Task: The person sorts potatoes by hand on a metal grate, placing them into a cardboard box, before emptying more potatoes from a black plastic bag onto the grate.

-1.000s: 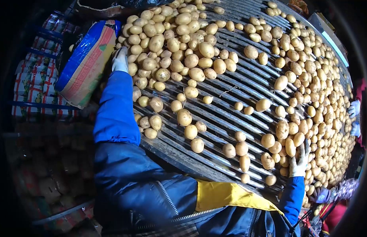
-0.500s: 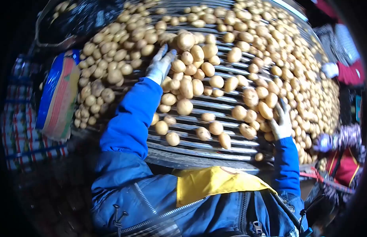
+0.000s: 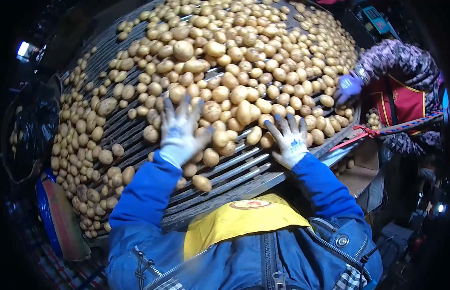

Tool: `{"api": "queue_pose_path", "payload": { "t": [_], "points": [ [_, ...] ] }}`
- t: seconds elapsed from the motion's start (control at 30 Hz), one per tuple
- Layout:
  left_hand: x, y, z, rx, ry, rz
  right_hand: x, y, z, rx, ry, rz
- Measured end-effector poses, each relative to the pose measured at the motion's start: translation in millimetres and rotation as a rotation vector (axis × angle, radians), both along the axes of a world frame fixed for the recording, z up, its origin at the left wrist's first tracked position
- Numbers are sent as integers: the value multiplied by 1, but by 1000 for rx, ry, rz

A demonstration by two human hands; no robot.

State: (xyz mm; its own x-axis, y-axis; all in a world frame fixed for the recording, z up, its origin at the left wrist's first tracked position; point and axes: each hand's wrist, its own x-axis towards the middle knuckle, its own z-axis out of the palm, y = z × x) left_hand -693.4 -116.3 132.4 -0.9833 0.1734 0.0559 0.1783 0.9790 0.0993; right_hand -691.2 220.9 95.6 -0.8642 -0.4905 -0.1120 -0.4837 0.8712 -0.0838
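Observation:
A broad spread of potatoes (image 3: 243, 112) lies on a slatted metal grate (image 3: 234, 179). My left hand (image 3: 180, 129), in a white glove with dark bluish fingertips, rests over the potatoes left of centre, fingers spread and palm down. To its right, my right hand (image 3: 289, 137) wears the same kind of glove and touches potatoes near the front edge, its fingers spread too. Neither hand is closed around a potato. A single potato (image 3: 202, 183) sits on the bars just below my left hand.
At the right, a co-worker's purple-gloved hand (image 3: 350, 86) reaches to the potatoes. A red cord (image 3: 367, 130) is tied at the grate's corner, above a cardboard box (image 3: 363, 169). A black plastic bag (image 3: 36, 113) and a blue-edged sack (image 3: 63, 217) stand at the left.
The view has turned to the right. My hands are nearer each other, the right hand having shifted left against the grate, and potatoes are now bunched more thickly before them.

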Motion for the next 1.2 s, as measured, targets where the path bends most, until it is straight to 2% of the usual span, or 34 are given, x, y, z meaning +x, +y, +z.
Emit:
{"api": "queue_pose_path", "payload": {
  "t": [0.03, 0.07, 0.17, 0.33, 0.43, 0.47, 0.57, 0.73, 0.8, 0.9, 1.07, 1.13, 1.17, 1.2],
  "points": [
    [1, 9, -37, -47, 104, -120, -11, 4, 1, -36, -7, 7],
    [-6, 29, -32, 39, 34, -49, -20, 7, 1, -76, -15, 16],
    [-28, 65, -32, -39, 22, 10, -37, 19, -4, -87, -28, 26],
    [-57, 92, -57, -3, 72, -43, -64, 42, -5, -106, -57, -5],
    [-74, 127, -38, -79, -55, -78, -85, 68, -10, -77, -27, -17],
    [-80, 137, -49, -16, 91, -121, -93, 74, -10, -67, -6, -24],
    [-118, 181, -50, -34, 86, -161, -116, 87, -15, -95, -6, -80],
    [-167, 219, -51, 47, -99, -29, -163, 102, -14, -21, -93, -141],
    [-161, 216, -46, 67, -153, -9, -172, 104, -21, -22, -22, -183],
    [-128, 200, -52, -3, 99, -149, -175, 102, -24, 16, -14, -211],
    [-42, 161, -56, 40, 0, -237, -122, 99, -28, 18, -32, -179],
    [-10, 147, -46, 74, -8, -299, -106, 100, -22, 37, 3, -75],
    [3, 141, -38, 37, 16, -317, -107, 94, -5, 40, -105, -63],
    [19, 134, -37, 139, -10, -304, -107, 86, 17, 40, -218, -51]
  ]
}}
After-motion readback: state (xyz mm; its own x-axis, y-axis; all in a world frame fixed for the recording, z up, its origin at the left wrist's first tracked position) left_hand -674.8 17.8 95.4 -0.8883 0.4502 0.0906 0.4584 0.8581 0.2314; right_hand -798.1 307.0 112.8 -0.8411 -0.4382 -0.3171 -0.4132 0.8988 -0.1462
